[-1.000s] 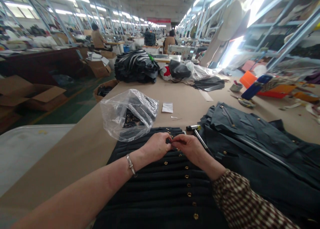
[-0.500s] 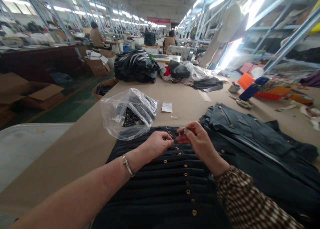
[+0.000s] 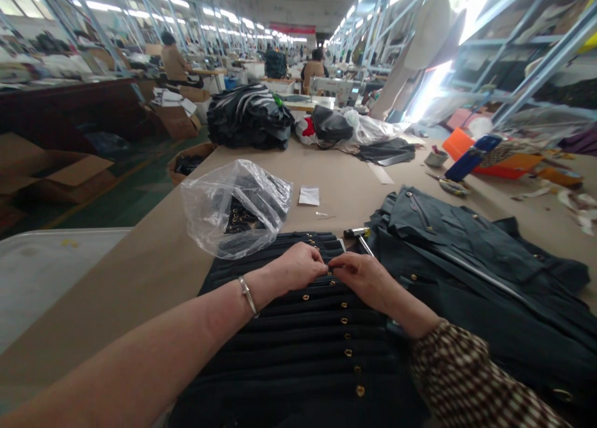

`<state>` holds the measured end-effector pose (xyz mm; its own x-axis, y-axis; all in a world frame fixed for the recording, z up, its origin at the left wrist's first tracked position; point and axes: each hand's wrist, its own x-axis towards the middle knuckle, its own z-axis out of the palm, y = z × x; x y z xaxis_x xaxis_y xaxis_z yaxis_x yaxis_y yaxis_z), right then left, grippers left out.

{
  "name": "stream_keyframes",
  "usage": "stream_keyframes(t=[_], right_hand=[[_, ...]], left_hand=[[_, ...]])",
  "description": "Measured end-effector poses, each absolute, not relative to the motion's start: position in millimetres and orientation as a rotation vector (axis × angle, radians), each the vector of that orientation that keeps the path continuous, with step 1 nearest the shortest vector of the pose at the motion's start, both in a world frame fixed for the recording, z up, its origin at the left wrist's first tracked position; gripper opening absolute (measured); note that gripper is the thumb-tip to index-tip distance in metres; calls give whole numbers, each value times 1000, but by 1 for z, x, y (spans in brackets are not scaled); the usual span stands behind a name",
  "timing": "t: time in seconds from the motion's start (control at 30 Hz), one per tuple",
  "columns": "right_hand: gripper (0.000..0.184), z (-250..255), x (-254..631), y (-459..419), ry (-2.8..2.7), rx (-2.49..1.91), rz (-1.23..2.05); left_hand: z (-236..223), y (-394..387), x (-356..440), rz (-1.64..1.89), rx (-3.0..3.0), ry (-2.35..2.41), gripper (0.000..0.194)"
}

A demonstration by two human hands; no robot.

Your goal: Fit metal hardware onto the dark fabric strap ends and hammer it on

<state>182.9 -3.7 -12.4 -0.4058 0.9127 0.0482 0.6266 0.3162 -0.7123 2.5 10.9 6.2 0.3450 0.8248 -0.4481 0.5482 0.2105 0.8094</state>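
Overlapping dark garment pieces [image 3: 280, 341] lie in rows before me, with small gold metal fittings [image 3: 344, 321] along them. Over the upper rows my left hand [image 3: 303, 267] is closed in a pinch, its fingertips close to those of my right hand [image 3: 364, 279]. My right thumb and finger are pinched too, above a gold fitting. Whatever sits between the fingertips is too small and covered to name. Just beyond the right hand lies a small hammer-like tool [image 3: 357, 232] with a dark and yellow head and a shiny shaft.
A clear plastic bag [image 3: 237, 210] holds dark pieces with gold fittings. At right lies a dark zipped garment [image 3: 466, 260]. Farther back are a white paper square [image 3: 308, 196], a stack of dark fabric [image 3: 249, 117], scissors [image 3: 452, 185] and an orange box [image 3: 508, 165]. Other people sit in the background.
My right hand has come down and left to the fabric, meeting the left fingertips. The hammer-like tool, hidden before, now shows. The view has shifted slightly.
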Motion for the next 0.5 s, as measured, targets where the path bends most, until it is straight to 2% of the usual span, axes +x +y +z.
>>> stream_keyframes(t=[0.27,0.5], right_hand=[[22,-28,191,2,-2204,-1540,955],[21,-32,189,6,-2312,-1472,919]], left_hand=[[5,16,11,139,1791,1378,10],[3,16,11,59,1912,1383,16]])
